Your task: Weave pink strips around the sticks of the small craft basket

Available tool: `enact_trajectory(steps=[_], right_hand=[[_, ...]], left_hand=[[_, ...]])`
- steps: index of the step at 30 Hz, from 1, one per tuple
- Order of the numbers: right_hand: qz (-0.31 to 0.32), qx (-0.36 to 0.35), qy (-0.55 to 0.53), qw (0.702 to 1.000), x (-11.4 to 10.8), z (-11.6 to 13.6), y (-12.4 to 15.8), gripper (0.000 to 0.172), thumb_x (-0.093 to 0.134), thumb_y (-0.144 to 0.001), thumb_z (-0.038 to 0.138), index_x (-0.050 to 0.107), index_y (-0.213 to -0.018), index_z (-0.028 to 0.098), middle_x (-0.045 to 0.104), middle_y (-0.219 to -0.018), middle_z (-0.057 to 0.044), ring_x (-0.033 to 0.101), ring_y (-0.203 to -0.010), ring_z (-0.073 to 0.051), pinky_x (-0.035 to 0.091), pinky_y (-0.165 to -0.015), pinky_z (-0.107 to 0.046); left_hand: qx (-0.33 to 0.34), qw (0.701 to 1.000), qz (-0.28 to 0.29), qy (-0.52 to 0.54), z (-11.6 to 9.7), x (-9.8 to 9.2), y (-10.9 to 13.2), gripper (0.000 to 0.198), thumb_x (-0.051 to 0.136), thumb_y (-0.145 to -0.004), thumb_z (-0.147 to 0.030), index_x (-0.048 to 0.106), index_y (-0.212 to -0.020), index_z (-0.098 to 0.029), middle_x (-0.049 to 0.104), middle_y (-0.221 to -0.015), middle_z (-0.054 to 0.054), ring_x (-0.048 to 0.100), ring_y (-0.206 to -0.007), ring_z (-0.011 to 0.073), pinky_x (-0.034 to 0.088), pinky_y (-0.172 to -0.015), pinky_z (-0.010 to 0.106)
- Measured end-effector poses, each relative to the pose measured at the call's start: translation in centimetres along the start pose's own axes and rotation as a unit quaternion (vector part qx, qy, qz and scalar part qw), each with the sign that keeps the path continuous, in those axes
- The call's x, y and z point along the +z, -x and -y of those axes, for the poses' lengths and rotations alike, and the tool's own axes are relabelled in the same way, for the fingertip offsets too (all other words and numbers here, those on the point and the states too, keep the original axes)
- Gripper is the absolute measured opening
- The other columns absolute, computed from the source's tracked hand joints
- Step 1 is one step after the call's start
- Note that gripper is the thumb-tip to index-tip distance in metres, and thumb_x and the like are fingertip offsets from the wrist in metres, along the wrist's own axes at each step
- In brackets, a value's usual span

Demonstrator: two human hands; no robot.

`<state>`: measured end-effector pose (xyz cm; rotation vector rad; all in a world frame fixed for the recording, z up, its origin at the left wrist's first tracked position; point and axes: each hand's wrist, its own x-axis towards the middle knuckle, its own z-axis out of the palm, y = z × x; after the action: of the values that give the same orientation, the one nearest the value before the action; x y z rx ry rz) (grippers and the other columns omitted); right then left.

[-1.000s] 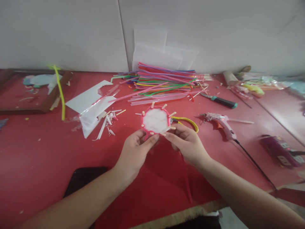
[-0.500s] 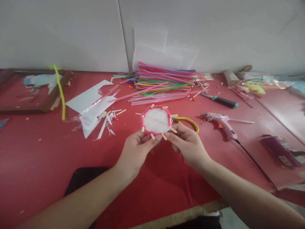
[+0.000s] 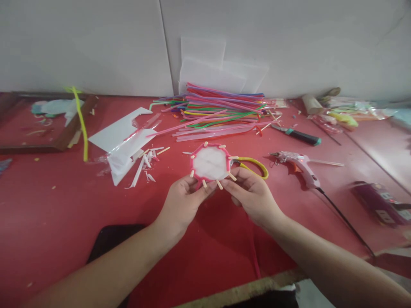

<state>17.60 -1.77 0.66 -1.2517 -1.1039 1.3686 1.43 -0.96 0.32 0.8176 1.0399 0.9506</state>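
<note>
Wheel: a flat white octagonal disc rimmed with pink straw and studded with short wooden pegs (image 3: pixel 210 163) is held just above the red surface (image 3: pixel 48 214), in front of the person.
Left hand: the left hand (image 3: pixel 183 201) pinches the wheel's lower rim, thumb tip over the pink edge, fingers curled beneath.
Right hand: the right hand (image 3: pixel 253 194) pinches the wheel's lower right rim at a peg, fingertips pressed together on it.
Tail: a thin pink strand (image 3: pixel 253 248) runs from below the wheel toward the person, between the two forearms.
Yellow loop: a yellow-handled tool (image 3: pixel 255 164) lies just right of the wheel, partly hidden by the right hand; what kind cannot be told.
Scraps: white paper sheets and cut slivers (image 3: pixel 128 147) lie left of the wheel.
Straws: a heap of long coloured plastic straws (image 3: pixel 221 109) lies beyond the wheel, against the white wall (image 3: pixel 96 42).
Glue gun: a pink hot-glue gun with a black cord (image 3: pixel 300 167) lies well right of the wheel.
Knife: a green-handled utility knife (image 3: pixel 297 135) lies beyond the glue gun.
Dark object: a flat black item (image 3: pixel 112 241) lies near the left forearm, toward the person from the wheel.
</note>
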Motion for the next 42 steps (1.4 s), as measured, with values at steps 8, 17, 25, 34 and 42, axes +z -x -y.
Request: enact_trajectory(steps=[8, 17, 25, 34, 42], right_hand=[[0.000, -0.008, 0.009, 1.000, 0.0, 0.0, 0.0, 0.017, 0.071, -0.079, 0.033, 0.061, -0.082, 0.020, 0.057, -0.065, 0.005, 0.036, -0.045, -0.004, 0.027, -0.039, -0.021], [0.063, 0.111, -0.027, 0.991, -0.6, 0.6, -0.2, 0.028, 0.074, -0.077, 0.040, 0.058, -0.077, 0.018, 0.060, -0.057, 0.005, 0.042, -0.039, -0.004, 0.029, -0.037, -0.017], [0.066, 0.061, -0.064, 0.994, -1.2, 1.1, 0.9, 0.021, 0.064, -0.087, 0.039, 0.066, -0.089, 0.018, 0.063, -0.058, 0.004, 0.044, -0.037, -0.004, 0.028, -0.035, -0.017], [0.108, 0.013, -0.030, 0.994, -0.7, 1.3, 2.4, 0.019, 0.056, -0.093, 0.031, 0.070, -0.089, 0.019, 0.071, -0.072, -0.001, 0.053, -0.043, -0.005, 0.042, -0.041, -0.018], [0.026, -0.096, 0.036, 0.994, -0.7, 1.2, 2.6, 0.019, 0.060, -0.091, 0.031, 0.066, -0.105, 0.020, 0.066, -0.060, 0.003, 0.052, -0.041, -0.006, 0.043, -0.039, -0.018]], left_hand=[[-0.029, 0.994, -0.005, 0.106, -0.4, 0.5, 0.2, 0.012, 0.084, -0.071, -0.022, 0.076, -0.080, -0.018, 0.078, -0.082, 0.001, 0.073, -0.081, 0.0141, 0.058, -0.084, 0.027], [-0.014, 0.994, -0.028, 0.109, -0.7, 0.2, 0.1, 0.010, 0.082, -0.072, -0.022, 0.075, -0.077, -0.017, 0.076, -0.075, -0.003, 0.070, -0.074, 0.0088, 0.057, -0.079, 0.020], [0.031, 0.996, -0.079, 0.021, -0.5, -0.4, -0.4, 0.016, 0.083, -0.071, -0.027, 0.073, -0.078, -0.018, 0.075, -0.077, -0.001, 0.070, -0.079, 0.0133, 0.055, -0.085, 0.029], [0.097, 0.963, -0.103, -0.231, -1.4, -0.8, 0.0, 0.016, 0.071, -0.081, -0.036, 0.071, -0.084, -0.020, 0.073, -0.080, 0.001, 0.064, -0.077, 0.0164, 0.048, -0.070, 0.028], [0.128, 0.929, -0.137, -0.319, -1.7, -0.8, 0.1, 0.013, 0.068, -0.079, -0.032, 0.067, -0.080, -0.019, 0.069, -0.071, -0.002, 0.060, -0.065, 0.0144, 0.045, -0.060, 0.025]])
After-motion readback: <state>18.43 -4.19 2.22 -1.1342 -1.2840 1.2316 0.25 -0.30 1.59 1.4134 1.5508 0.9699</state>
